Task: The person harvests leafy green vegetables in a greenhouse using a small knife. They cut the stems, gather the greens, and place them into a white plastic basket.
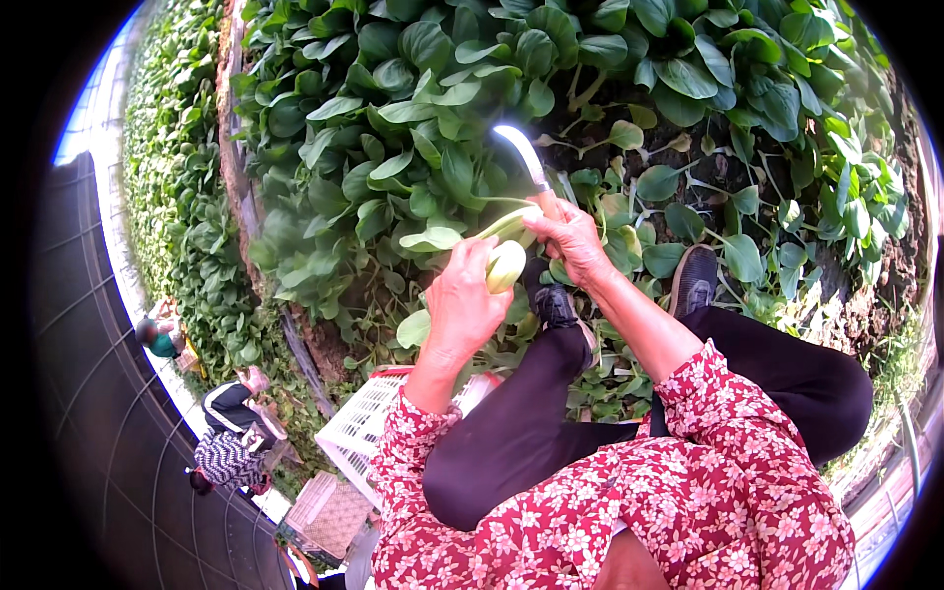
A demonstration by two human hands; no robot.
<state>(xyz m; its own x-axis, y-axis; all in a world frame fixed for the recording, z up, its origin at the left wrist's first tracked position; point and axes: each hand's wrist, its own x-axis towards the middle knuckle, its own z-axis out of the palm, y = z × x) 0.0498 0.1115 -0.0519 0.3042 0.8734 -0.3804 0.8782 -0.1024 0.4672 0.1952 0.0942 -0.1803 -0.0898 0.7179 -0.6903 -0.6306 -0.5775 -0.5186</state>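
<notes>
My left hand (466,299) grips a head of bok choy (507,265), its pale green base pointing towards me and its leaf stalks reaching forward. In my right hand (571,240) is a harvesting sickle (523,151) with a wooden handle; its curved, shiny blade points up and away, over the plants. The thumb and fingertips of my right hand are at the stalks of the bok choy, close to the handle. Whether they pinch a stalk is hard to tell. Uncut leafy greens (435,110) stand densely just beyond both hands.
Loose leaves (664,184) lie on soil to the right, around my shoes (695,276). A white slatted plastic crate (358,420) stands by my left elbow, with another crate (330,509) behind it. Two other people (232,450) are at the left, beside a neighbouring bed (214,243).
</notes>
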